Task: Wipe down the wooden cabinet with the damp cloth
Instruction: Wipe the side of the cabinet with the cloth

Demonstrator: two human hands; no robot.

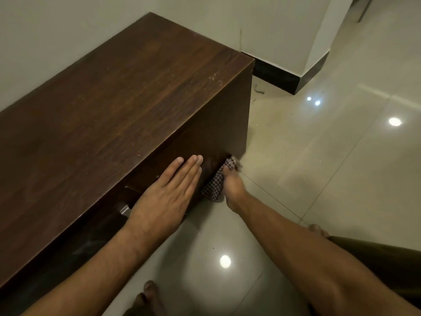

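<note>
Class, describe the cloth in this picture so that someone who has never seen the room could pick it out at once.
Start at the long dark wooden cabinet against the wall and follow its front face down to the lower corner nearest the tiled floor. There the right hand presses a small bunched checked cloth against the wood. It is the only patterned fabric here; the left hand beside it lies flat and empty.

Dark wood-grain cabinet (127,106), checked woven cloth (215,184), glossy floor tiles (330,167).

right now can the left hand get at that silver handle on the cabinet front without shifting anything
Probably yes. The left hand lies flat on the cabinet front with the silver handle beside its wrist, nothing between them; the cloth is in the right hand.
</note>
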